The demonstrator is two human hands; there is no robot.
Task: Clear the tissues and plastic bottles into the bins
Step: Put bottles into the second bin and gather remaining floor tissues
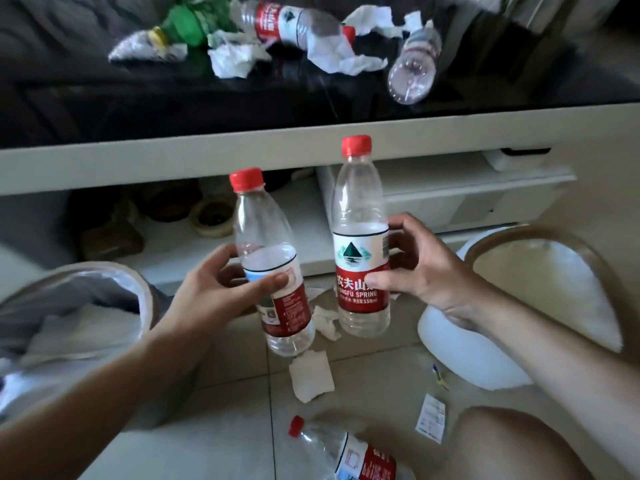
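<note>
Tiled floor (242, 403) between lined bins (138, 292): left hand (221, 289) gripping tilted water bottle (273, 271), right hand (422, 265) gripping upright one (360, 237), apart.

Showing six plastic bottles: three on the far table (485, 126), two held, one lying near. Two bins: left (145, 292), right (450, 341).

1. The dark glossy table (104, 98) carries two clear bottles (294, 24), a green bottle (183, 24) and crumpled tissues (232, 60).
2. The tiled floor (221, 427) carries tissues (311, 375), a lying bottle (346, 452), a paper slip (431, 422) and two bins (460, 348).
</note>
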